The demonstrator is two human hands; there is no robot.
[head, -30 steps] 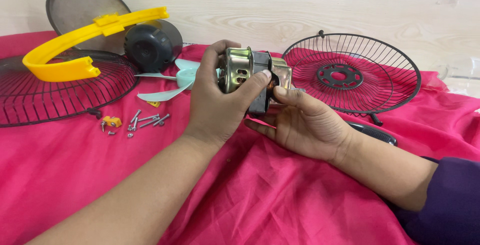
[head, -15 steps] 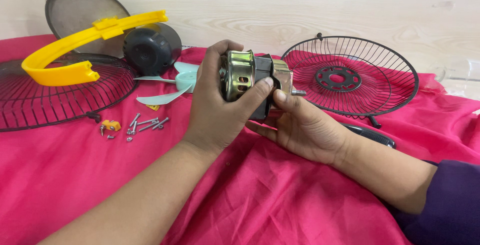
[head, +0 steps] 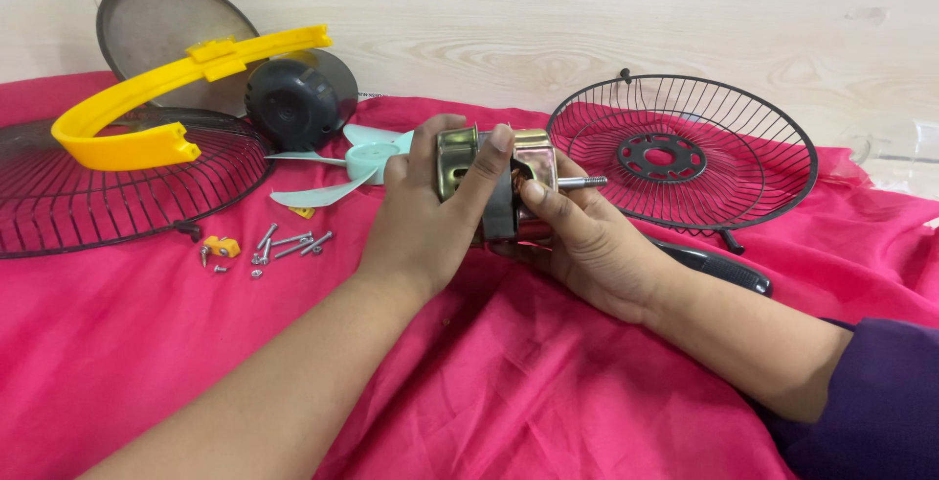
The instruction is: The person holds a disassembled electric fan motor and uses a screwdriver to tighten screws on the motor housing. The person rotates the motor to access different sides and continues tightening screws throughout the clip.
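Fan motor (head: 494, 172) gripped between left hand (head: 425, 226) and right hand (head: 587, 245).

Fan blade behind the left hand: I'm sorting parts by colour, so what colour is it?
Pale mint green; the fan blade shows best in the head view.

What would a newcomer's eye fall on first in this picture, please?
Probably the metal fan motor, gripped at the centre between the left hand and right hand above the pink cloth. Next, the yellow curved bracket at upper left, resting on a black wire grille.
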